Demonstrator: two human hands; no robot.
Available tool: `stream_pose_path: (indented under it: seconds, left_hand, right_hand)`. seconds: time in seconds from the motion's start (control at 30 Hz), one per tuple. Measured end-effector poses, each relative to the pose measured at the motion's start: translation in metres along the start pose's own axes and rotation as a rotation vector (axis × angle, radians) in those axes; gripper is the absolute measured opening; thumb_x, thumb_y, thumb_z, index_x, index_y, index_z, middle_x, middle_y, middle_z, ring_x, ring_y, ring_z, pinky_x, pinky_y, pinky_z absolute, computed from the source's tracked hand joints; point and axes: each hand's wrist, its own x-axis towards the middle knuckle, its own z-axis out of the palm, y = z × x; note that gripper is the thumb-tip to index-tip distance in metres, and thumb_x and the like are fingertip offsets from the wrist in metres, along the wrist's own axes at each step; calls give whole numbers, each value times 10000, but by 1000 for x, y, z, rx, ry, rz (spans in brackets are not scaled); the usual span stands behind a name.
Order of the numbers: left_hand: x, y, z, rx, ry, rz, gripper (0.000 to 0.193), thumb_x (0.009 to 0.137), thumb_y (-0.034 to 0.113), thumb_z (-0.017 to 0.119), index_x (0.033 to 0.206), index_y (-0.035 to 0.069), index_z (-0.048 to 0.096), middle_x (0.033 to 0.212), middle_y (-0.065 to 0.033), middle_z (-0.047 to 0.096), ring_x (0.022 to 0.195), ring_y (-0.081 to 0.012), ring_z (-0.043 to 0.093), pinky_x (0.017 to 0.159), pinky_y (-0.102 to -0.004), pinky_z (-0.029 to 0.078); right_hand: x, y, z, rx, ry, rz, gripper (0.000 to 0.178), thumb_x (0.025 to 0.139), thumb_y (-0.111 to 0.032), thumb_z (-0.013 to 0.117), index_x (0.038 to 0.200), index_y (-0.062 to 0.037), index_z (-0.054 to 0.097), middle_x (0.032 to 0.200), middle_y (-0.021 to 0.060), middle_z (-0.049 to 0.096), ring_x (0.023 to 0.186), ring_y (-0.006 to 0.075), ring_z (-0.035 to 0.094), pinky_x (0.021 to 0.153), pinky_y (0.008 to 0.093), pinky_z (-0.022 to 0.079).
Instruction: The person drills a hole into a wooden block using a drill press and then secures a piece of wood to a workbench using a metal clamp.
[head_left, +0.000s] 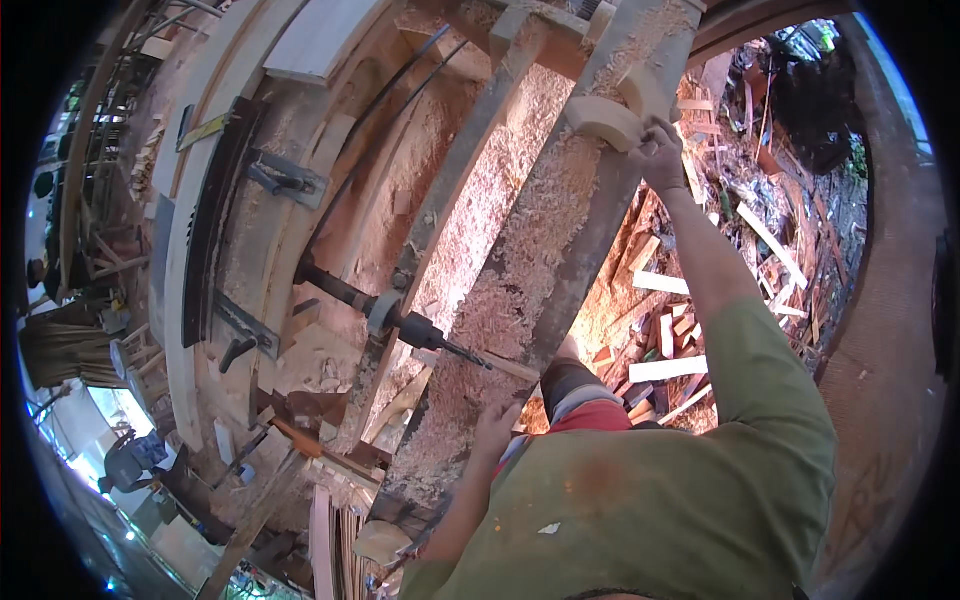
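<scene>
While a toothed, dark saw blade (207, 225) lies well to the left of your desk (605, 210), a chuck (420, 331) points its long drill bit (465, 351) over the desk's left edge, its tip just beside a thin wooden strip (512, 367) that reaches toward the right edge. Thick shavings (555, 205) cover much of the desk, so a good deal of cutting seems done; whether anything is bored yet, and how much is left, you cannot judge from this view, since no hole shows and no piece is up against the bit.

Your left hand (494, 428) is at the desk's right edge, toward the near end, just below the strip. Its fingers are bent rather than spread, and it seems to rest there; whether it grips anything, I cannot tell.

Toward the desk's far end, close to the right edge, are a curved wooden piece (604, 122) and, just behind it, a second rounded piece (646, 93). Your right hand (660, 158) is partly closed, its fingers at the right end of the curved piece, apparently grasping it. Beyond the right edge, loose offcuts (668, 369) lie heaped below.
</scene>
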Motion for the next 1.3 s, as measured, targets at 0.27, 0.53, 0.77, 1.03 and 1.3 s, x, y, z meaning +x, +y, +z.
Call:
stream_pose_path:
  seconds: [0.27, 0.53, 0.77, 1.03, 1.3]
  left_hand:
    - [-50, -65, -19, 121, 285, -199, 311, 924, 250, 669, 973, -55, 705, 906, -98, 712, 861, -149, 650, 797, -317, 515]
    - [-49, -116, -26, 202, 393, -341, 399, 892, 327, 677, 956, -66, 704, 926, -170, 720, 835, -213, 676, 789, -346, 522]
    - [-74, -218, -3, 236, 454, -418, 571, 921, 499, 516, 1151, 2, 677, 1170, -246, 651, 1135, -378, 593, 1037, -487, 381]
    - [-105, -138, -14, 227, 515, -400, 517, 886, 473, 608, 1063, -10, 653, 1070, -233, 661, 1020, -357, 633, 893, -438, 483]
    - [-145, -261, -28, -65, 622, -289, 457, 882, 430, 605, 1081, 24, 677, 995, -194, 697, 939, -295, 676, 801, -417, 512]
  right_hand:
    - [31, -15, -2, -78, -421, 126, 436, 711, -220, 750, 1098, -38, 665, 1186, 188, 589, 1126, 358, 576, 952, 438, 482]
    - [80, -33, 15, -528, -847, 211, 703, 716, -508, 754, 1291, -128, 618, 1341, 248, 543, 1321, 457, 408, 1109, 508, 306]
    - [46, -39, -6, -237, -630, -343, 625, 713, -369, 806, 1200, -23, 624, 1272, 248, 575, 1249, 438, 472, 1038, 498, 406]
    - [89, 77, 42, -154, -796, 180, 658, 808, -368, 780, 1285, 12, 531, 1142, 131, 628, 1020, 281, 618, 887, 404, 515]
    - [94, 77, 55, -447, -802, 146, 881, 787, -514, 760, 1429, 16, 472, 1398, 239, 524, 1243, 364, 524, 1047, 475, 424]
